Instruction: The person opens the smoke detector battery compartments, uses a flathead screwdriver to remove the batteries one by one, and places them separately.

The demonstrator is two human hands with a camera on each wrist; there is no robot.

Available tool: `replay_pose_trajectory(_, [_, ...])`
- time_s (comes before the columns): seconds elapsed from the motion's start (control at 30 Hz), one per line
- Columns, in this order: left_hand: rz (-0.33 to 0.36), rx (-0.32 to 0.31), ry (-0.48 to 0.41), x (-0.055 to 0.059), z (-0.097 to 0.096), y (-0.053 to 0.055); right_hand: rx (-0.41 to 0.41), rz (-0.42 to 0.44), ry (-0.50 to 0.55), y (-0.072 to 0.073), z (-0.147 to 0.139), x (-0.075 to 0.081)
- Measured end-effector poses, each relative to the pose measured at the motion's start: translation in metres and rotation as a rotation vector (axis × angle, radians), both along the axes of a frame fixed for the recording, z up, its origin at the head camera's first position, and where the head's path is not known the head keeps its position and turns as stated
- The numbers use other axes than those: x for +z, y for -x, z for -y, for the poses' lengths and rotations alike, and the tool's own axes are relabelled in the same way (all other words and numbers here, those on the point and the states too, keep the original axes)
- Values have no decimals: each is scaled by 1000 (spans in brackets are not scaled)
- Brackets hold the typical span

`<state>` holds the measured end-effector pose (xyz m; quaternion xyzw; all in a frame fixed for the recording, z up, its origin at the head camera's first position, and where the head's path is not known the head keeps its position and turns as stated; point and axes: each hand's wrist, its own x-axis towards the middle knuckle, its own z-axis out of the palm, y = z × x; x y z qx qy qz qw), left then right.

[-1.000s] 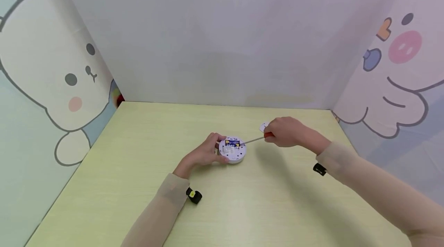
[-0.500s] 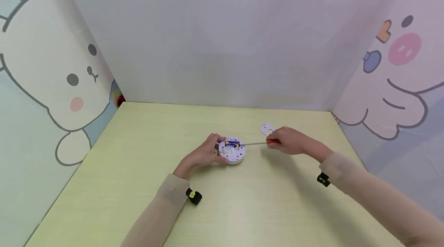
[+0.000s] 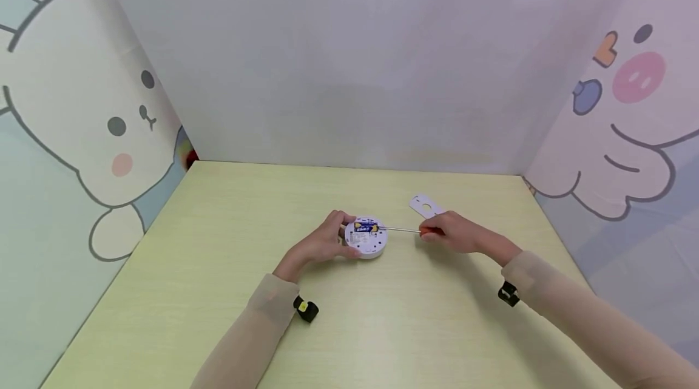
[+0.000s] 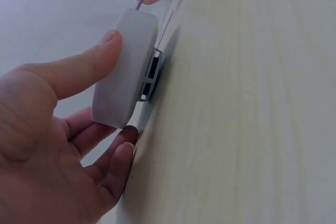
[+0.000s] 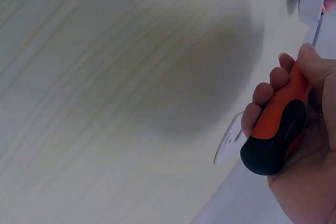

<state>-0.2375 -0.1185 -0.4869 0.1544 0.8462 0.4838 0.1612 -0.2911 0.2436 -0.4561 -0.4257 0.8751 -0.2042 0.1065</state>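
Observation:
My left hand [image 3: 322, 240] grips a round white smoke alarm [image 3: 367, 248] by its side, thumb at the near edge and fingers at the far edge. Its back faces up, showing blue-and-yellow batteries [image 3: 366, 227] in an open compartment. In the left wrist view, a slotted grille [image 4: 151, 76] projects from the alarm's underside toward the table. My right hand [image 3: 461, 232] holds a screwdriver [image 5: 278, 114] with an orange and black handle. The metal shaft [image 3: 403, 230] runs left, nearly level, and its tip meets the right end of the batteries.
A flat white plate [image 3: 419, 202] with a round hole lies behind my right hand, which partly covers it. The pale wooden table [image 3: 262, 195] is bounded by a grey back curtain [image 3: 338, 73] and cartoon-printed side curtains [image 3: 82, 152].
My right hand has come nearer and lower, bringing the screwdriver shaft from a slant to almost level. More of the white plate shows behind it. The left hand and smoke alarm stay put.

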Motion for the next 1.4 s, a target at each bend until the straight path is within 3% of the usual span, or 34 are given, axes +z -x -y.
replay_pose_trajectory(0.3, [-4, -9, -5, 0, 0, 1, 4, 47, 28, -2, -2, -13])
replay_pose_trajectory(0.97, [13, 4, -2, -2, 0, 2, -45, 81, -28, -5, -2, -18])
replay_pose_trajectory(1.4, [23, 11, -5, 3, 0, 0, -51, 75, 0, -7, -2, -22])
